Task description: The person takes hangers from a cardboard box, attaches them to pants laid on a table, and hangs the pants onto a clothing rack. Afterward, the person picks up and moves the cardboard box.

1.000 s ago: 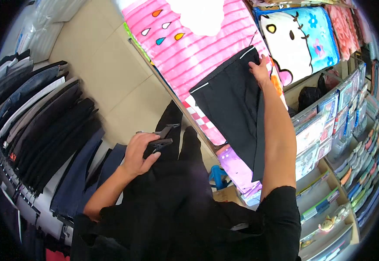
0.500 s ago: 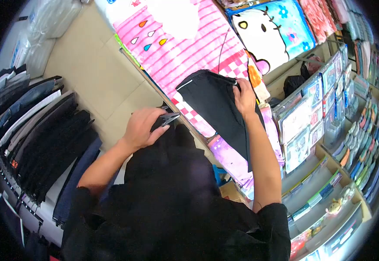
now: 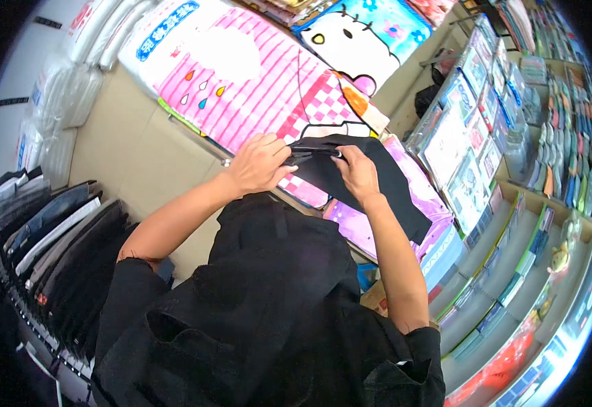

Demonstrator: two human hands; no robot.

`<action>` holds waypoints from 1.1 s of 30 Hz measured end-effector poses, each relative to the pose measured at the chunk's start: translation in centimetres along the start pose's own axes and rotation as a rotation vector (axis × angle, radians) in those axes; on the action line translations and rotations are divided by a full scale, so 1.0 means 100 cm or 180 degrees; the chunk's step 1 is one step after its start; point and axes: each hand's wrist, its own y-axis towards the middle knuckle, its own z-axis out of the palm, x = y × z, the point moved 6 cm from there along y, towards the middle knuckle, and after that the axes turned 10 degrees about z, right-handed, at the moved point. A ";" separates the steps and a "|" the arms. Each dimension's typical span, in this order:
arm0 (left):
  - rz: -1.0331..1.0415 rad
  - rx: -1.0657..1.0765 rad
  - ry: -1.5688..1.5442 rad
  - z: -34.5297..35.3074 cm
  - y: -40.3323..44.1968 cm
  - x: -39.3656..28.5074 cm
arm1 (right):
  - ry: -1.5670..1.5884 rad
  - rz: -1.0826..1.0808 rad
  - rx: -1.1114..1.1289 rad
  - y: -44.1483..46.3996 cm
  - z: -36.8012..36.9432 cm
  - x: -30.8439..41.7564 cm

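A folded pair of black trousers lies over the pink patterned blankets. My right hand pinches the upper edge of the trousers near a small light-coloured spot. Close on its left, my left hand is closed around a dark clip hanger, which meets that edge of the cloth. A shiny metal bit sticks out on the left hand's far side. My palm and fingers hide much of the hanger, and I cannot tell whether its clip bites the cloth.
Dark trousers hang in a row on a rack at the left. Plastic-wrapped bundles stand at upper left. A cartoon-cat blanket lies beyond the pink ones. Packaged goods and a compartmented shelf line the right side.
My left hand has brought the hanger right and up to the trousers' top edge. My right hand has drawn that edge toward it, and the view has shifted.
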 end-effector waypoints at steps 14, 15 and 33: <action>0.0546 -0.0053 -0.0133 0.029 0.026 -0.031 | -0.0146 -0.0150 -0.0207 -0.051 -0.024 0.016; 0.0561 -0.0044 -0.0119 0.030 0.027 -0.033 | -0.0139 -0.0148 -0.0227 -0.052 -0.025 0.017; 0.0196 -0.0402 -0.0024 0.018 0.020 -0.044 | 0.0387 0.0018 -0.0468 -0.061 -0.045 0.036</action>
